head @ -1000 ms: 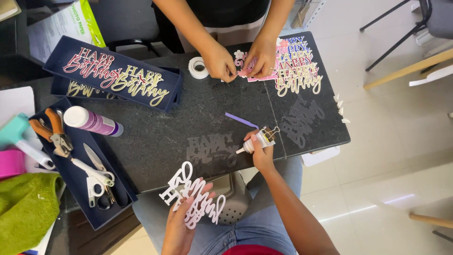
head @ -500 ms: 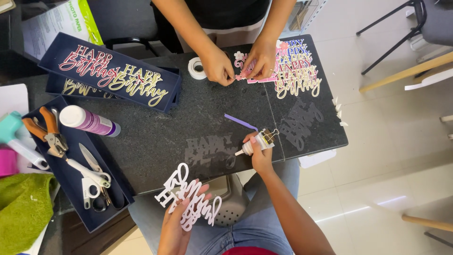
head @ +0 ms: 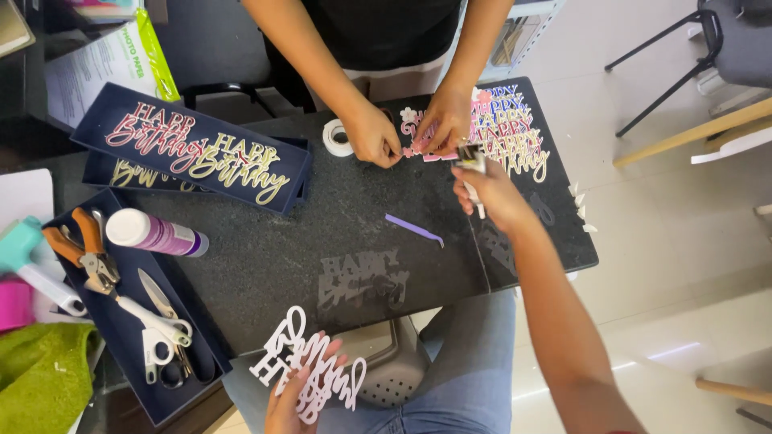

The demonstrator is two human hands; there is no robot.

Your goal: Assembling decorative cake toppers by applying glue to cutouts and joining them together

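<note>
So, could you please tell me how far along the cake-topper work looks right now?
Done: finished toppers lie in the navy box and in a coloured stack. In hand: the left hand holds a white cutout, and the right hand holds a small glue bottle out towards the stack, where another person's hands work on a pink piece. Left: the white cutout looks unglued.

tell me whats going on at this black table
The person's left hand holds a white cut-out lettering piece near their lap. Their right hand grips a small glue bottle out over the black table. Across from them, a co-worker's hands work on pink lettering beside a stack of coloured toppers.
</note>
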